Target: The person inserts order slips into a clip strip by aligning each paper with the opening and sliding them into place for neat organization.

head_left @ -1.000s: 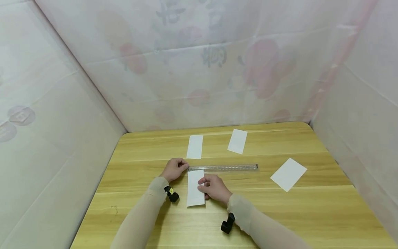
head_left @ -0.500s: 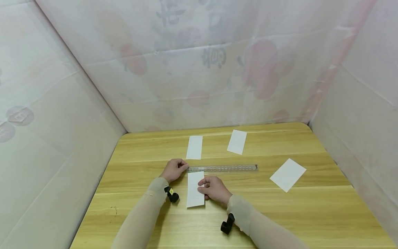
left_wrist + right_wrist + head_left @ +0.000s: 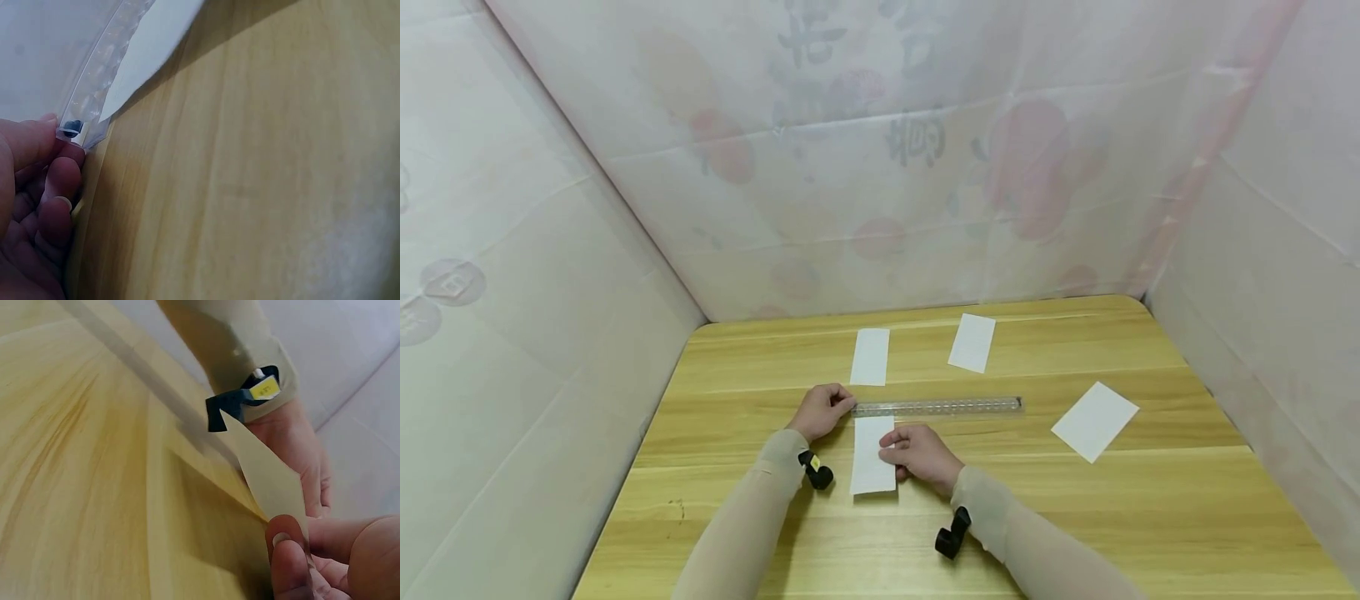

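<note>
In the head view my left hand (image 3: 822, 411) pinches the left end of a long clear plastic strip (image 3: 940, 407) between thumb and fingers. The left wrist view shows a small dark piece (image 3: 72, 129) at that end, right at the fingertips. My right hand (image 3: 921, 454) pinches the right edge of a white paper slip (image 3: 867, 458), thumb on one face and fingers on the other. The slip's far end meets the near edge of the strip. Seen from the right wrist, the slip (image 3: 265, 475) is raised, curves slightly and casts a shadow on the table.
Two more white slips lie beyond the strip, one at left (image 3: 870, 357) and one farther right (image 3: 972, 342). A wider white sheet (image 3: 1095, 422) rests at the right. Light fabric walls (image 3: 880, 192) enclose the wooden table (image 3: 760, 525) at the back and sides.
The held slip's far edge has come slightly nearer, and its near edge has shifted a little away. My right hand has moved very slightly right; the left keeps its pinch.
</note>
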